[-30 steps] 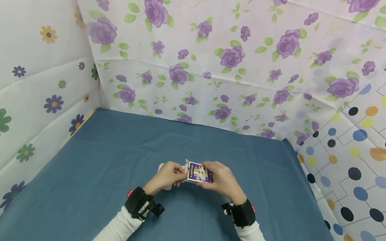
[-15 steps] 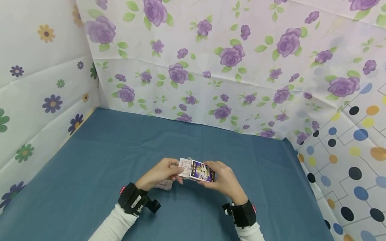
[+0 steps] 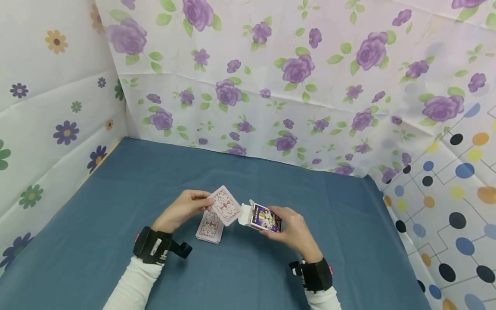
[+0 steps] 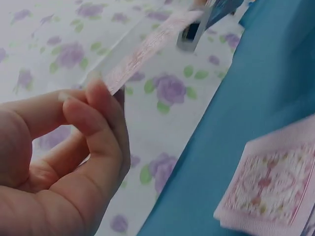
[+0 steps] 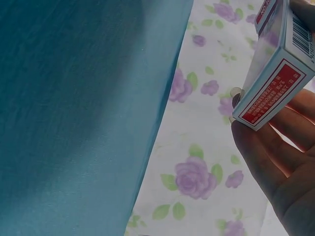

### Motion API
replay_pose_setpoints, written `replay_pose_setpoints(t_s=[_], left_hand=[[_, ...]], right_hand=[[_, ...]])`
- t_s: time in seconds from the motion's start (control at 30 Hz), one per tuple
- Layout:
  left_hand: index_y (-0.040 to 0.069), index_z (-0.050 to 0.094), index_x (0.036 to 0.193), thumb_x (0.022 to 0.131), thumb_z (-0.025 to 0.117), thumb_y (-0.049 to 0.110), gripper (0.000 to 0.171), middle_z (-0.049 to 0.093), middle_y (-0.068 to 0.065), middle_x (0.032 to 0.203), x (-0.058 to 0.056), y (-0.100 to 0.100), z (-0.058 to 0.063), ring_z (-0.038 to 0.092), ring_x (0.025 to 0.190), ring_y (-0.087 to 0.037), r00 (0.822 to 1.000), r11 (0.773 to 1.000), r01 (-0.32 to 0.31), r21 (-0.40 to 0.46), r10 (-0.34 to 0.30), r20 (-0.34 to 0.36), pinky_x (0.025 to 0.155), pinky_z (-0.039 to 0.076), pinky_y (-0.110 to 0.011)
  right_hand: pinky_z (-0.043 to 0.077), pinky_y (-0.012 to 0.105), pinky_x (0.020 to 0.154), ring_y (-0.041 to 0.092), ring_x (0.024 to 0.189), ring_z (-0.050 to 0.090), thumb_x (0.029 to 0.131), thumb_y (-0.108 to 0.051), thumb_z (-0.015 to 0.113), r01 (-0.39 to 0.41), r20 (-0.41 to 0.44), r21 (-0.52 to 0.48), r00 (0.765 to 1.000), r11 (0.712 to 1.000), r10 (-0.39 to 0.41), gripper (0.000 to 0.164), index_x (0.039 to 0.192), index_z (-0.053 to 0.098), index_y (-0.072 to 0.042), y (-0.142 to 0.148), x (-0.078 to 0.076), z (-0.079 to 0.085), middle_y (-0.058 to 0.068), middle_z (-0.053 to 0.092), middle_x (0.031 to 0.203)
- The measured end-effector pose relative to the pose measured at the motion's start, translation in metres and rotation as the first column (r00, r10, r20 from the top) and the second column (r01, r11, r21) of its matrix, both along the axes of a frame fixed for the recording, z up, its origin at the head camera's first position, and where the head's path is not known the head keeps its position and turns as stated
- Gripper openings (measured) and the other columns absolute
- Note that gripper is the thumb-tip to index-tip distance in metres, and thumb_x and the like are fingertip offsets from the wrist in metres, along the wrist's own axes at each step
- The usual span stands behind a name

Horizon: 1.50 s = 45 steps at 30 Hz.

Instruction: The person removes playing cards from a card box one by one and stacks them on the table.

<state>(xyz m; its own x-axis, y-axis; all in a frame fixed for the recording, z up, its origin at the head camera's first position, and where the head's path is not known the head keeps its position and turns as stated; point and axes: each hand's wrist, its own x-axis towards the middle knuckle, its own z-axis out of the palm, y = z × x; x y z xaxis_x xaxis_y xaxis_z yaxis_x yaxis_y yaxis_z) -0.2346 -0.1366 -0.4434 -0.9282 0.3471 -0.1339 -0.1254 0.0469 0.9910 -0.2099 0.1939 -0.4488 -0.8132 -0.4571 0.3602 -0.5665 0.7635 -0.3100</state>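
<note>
pink card [image 3: 225, 206], open purple box [image 3: 266, 218] in hands [image 3: 180, 211] [image 3: 292, 230]

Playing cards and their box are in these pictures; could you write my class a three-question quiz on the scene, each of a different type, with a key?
1. Multiple choice: what does the left hand hold?
A) a pen
B) at least one patterned card
C) a cup

2. True or false: the right hand grips the card box on the side away from its open flap.

3. Fill in the colour: the card stack rests on a ____ cloth.

Key:
1. B
2. True; the open flap faces the left hand's side.
3. Blue
</note>
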Motion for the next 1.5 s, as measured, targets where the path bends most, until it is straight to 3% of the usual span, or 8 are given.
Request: replay_pose_setpoints(t_s=[0.2, 0.47, 0.73, 1.07, 1.17, 1.3, 1.4, 1.5], left_hand=[[-0.007, 0.059, 0.124, 0.094, 0.064, 0.019, 0.04, 0.064, 0.003, 0.088, -0.008, -0.008, -0.011, 0.057, 0.077, -0.01, 0.988, 0.986, -0.145, -0.083, 0.149, 0.035, 0.073, 0.05, -0.027], [-0.005, 0.066, 0.105, 0.088, 0.072, 0.018, 0.029, 0.067, -0.006, 0.082, -0.009, 0.002, -0.037, 0.059, 0.067, -0.012, 0.97, 0.926, -0.233, -0.296, 0.244, -0.001, 0.065, 0.049, -0.029], [-0.001, 0.07, 0.089, 0.083, 0.075, 0.015, 0.017, 0.071, -0.008, 0.071, -0.006, 0.01, -0.047, 0.063, 0.059, -0.013, 0.957, 0.835, -0.29, -0.468, 0.256, -0.135, 0.056, 0.046, -0.028], [-0.005, 0.061, 0.112, 0.092, 0.067, 0.02, 0.033, 0.067, -0.017, 0.087, 0.004, 0.02, -0.034, 0.061, 0.071, -0.021, 0.938, 0.788, -0.33, -0.52, 0.208, -0.279, 0.065, 0.049, -0.036], [0.0, 0.062, 0.114, 0.093, 0.065, 0.019, 0.029, 0.066, -0.015, 0.093, 0.01, 0.033, -0.02, 0.063, 0.076, -0.021, 0.917, 0.832, -0.33, -0.445, 0.171, -0.36, 0.067, 0.05, -0.034], [0.005, 0.066, 0.11, 0.094, 0.064, 0.014, 0.019, 0.07, -0.013, 0.094, 0.021, 0.054, -0.001, 0.067, 0.077, -0.021, 0.92, 0.947, -0.141, -0.288, 0.017, -0.392, 0.07, 0.055, -0.038], [0.004, 0.067, 0.105, 0.094, 0.063, 0.013, 0.014, 0.07, -0.011, 0.087, 0.029, 0.068, 0.004, 0.067, 0.068, -0.018, 0.924, 0.961, -0.017, -0.278, -0.091, -0.372, 0.064, 0.056, -0.038], [0.004, 0.065, 0.093, 0.092, 0.065, 0.011, 0.007, 0.066, -0.005, 0.073, 0.034, 0.077, 0.003, 0.062, 0.056, -0.014, 0.935, 0.939, -0.009, -0.344, -0.114, -0.335, 0.05, 0.05, -0.03]], right_hand=[[0.053, 0.033, 0.076, 0.017, 0.097, 0.065, 0.072, -0.04, 0.084, 0.005, 0.025, -0.014, 1.0, 1.0, -0.005, 0.063, 0.124, 0.065, -0.011, 0.0, 0.001, -0.003, 0.006, 0.069, 0.114], [0.051, 0.03, 0.074, 0.015, 0.095, 0.064, 0.072, -0.041, 0.084, -0.004, 0.035, -0.033, 0.999, 0.999, 0.005, 0.062, 0.124, 0.065, -0.012, 0.001, 0.002, -0.008, 0.005, 0.069, 0.113], [0.052, 0.033, 0.076, 0.017, 0.099, 0.065, 0.074, -0.045, 0.082, -0.011, 0.052, -0.019, 0.999, 1.0, 0.012, 0.063, 0.126, 0.064, -0.012, -0.001, 0.002, -0.009, 0.005, 0.069, 0.115], [0.053, 0.036, 0.079, 0.019, 0.101, 0.065, 0.073, -0.044, 0.082, -0.006, 0.068, -0.007, 0.998, 1.0, 0.007, 0.065, 0.126, 0.064, -0.01, -0.005, 0.004, -0.008, 0.006, 0.069, 0.117], [0.053, 0.036, 0.08, 0.019, 0.102, 0.065, 0.073, -0.044, 0.082, -0.014, 0.058, 0.002, 0.998, 1.0, 0.014, 0.066, 0.126, 0.064, -0.009, -0.006, 0.005, -0.007, 0.006, 0.069, 0.117], [0.054, 0.034, 0.079, 0.018, 0.101, 0.065, 0.073, -0.043, 0.083, -0.041, 0.03, 0.017, 0.999, 0.999, 0.041, 0.066, 0.126, 0.064, -0.009, -0.008, 0.007, -0.005, 0.005, 0.069, 0.117], [0.054, 0.033, 0.08, 0.018, 0.103, 0.065, 0.072, -0.042, 0.084, -0.065, 0.015, 0.023, 0.998, 0.998, 0.064, 0.066, 0.126, 0.064, -0.009, -0.011, 0.008, -0.002, 0.006, 0.068, 0.117], [0.054, 0.034, 0.082, 0.019, 0.106, 0.064, 0.073, -0.043, 0.083, -0.081, 0.012, 0.02, 0.997, 0.997, 0.081, 0.065, 0.126, 0.064, -0.01, -0.014, 0.01, 0.0, 0.005, 0.068, 0.119]])
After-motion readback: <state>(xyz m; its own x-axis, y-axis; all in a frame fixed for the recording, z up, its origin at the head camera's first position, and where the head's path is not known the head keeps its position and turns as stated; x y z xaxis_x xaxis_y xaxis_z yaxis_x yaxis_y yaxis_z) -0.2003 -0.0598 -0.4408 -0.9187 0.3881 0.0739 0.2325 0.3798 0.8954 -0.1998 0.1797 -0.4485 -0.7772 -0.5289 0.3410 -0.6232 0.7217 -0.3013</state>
